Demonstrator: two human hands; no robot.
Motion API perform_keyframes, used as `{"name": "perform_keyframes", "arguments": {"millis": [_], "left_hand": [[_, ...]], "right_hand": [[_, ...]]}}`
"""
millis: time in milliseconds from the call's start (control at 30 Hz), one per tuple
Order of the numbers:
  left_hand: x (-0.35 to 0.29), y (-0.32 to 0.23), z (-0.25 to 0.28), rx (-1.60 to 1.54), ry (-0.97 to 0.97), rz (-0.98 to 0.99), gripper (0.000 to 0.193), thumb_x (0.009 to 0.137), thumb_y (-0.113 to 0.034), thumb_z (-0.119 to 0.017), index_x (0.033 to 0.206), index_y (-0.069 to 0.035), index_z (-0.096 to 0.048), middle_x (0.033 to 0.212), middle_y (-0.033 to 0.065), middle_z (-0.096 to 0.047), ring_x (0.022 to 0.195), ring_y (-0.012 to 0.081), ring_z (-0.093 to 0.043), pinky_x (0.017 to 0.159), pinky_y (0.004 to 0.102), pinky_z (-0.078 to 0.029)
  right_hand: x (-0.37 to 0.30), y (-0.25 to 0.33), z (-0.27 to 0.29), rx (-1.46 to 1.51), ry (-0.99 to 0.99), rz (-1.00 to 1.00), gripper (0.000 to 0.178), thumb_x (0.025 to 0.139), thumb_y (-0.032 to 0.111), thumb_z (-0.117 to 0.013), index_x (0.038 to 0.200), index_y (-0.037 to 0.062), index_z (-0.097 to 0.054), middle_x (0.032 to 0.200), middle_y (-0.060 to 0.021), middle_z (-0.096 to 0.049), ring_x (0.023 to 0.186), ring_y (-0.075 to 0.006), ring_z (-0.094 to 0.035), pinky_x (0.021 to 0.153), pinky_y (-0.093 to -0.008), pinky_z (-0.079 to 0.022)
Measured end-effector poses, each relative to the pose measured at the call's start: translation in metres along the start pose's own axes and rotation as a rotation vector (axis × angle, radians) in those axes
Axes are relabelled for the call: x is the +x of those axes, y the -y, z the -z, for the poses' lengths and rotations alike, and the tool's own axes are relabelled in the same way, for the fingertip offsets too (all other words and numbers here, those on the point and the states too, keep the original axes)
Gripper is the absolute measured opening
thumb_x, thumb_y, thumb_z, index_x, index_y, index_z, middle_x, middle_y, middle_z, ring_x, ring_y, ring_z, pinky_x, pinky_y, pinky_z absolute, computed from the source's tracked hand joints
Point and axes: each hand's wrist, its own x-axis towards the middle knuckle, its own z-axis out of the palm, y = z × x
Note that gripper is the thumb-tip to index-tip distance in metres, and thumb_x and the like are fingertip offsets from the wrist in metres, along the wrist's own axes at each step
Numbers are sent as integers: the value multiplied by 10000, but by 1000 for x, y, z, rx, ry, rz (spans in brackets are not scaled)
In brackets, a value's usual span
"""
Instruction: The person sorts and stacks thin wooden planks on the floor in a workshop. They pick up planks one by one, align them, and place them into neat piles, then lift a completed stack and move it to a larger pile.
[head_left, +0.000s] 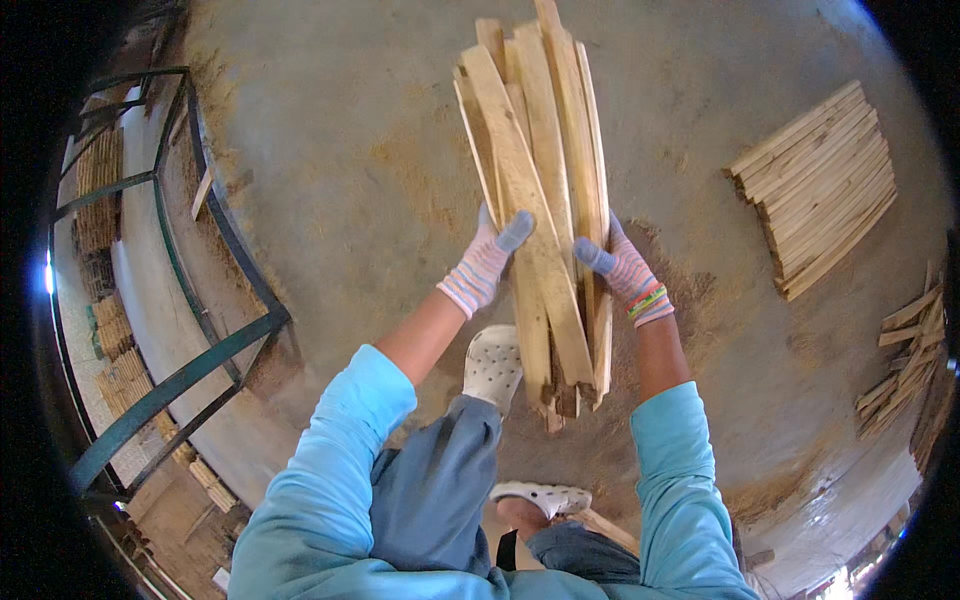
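Note:
Between my two hands I hold a bundle of wooden slats (545,150), long and pale, with uneven ends. My left hand (488,255), in a striped pink and grey knit glove, grips the bundle's left side, its thumb lying over the front slat. On the opposite side my right hand (620,265), gloved the same way with a coloured band at the wrist, clasps the slats with its thumb on top. One front slat lies slanted across the others. The fingers beneath the bundle are hidden.
A neat stack of slats (820,185) lies on the concrete floor (330,150) at right. Loose wood pieces (905,355) are heaped beyond it. A dark green metal frame (180,375) stands at left, with more stacked wood (98,190) behind. My white clogs (493,362) are below the bundle.

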Motion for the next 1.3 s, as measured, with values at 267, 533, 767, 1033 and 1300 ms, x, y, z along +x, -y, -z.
{"name": "perform_keyframes", "arguments": {"millis": [267, 533, 767, 1033, 1300], "left_hand": [[11, 10, 40, -130, 62, 254, 1232, 628, -549, -892, 1567, -159, -196, 1468, 134, -422, 1330, 311, -449, 1093, 481, -422], [-20, 36, 22, -422, 243, 182, 934, 744, -605, -799, 1420, -41, -486, 1332, 141, -611, 1230, 285, -590, 1082, 430, -473], [-88, 18, -18, -561, 243, 271, 1042, 742, -368, -833, 1554, -120, -230, 1421, 105, -506, 1277, 254, -520, 1047, 415, -478], [-226, -148, -117, -424, 537, 7, 1269, 684, -419, -894, 1603, -91, -83, 1556, 103, -362, 1406, 217, -355, 1172, 385, -293], [-332, -404, -214, -392, 762, -190, 1273, 679, -443, -899, 1597, -61, -104, 1566, 104, -344, 1417, 203, -317, 1189, 374, -261]], "right_hand": [[17, -9, -3, 40, 25, -163, 1045, 776, 613, -772, 1536, 35, -345, 1467, -118, -487, 1346, -232, -441, 1136, -393, -338], [-19, 0, -18, -3, -96, -107, 926, 735, 392, -860, 1443, -21, -430, 1287, -130, -609, 1159, -208, -575, 1004, -349, -468], [-118, 30, -20, -34, -126, -232, 853, 729, 309, -834, 1418, -16, -449, 1222, -120, -640, 1091, -226, -631, 901, -346, -535], [-324, 160, -56, -62, -375, 51, 1014, 803, 576, -735, 1519, -10, -319, 1466, -138, -458, 1330, -282, -465, 1113, -424, -387], [-396, 392, -131, -24, -332, 279, 1012, 808, 647, -697, 1517, 22, -335, 1494, -124, -428, 1369, -289, -418, 1144, -455, -342]]}}
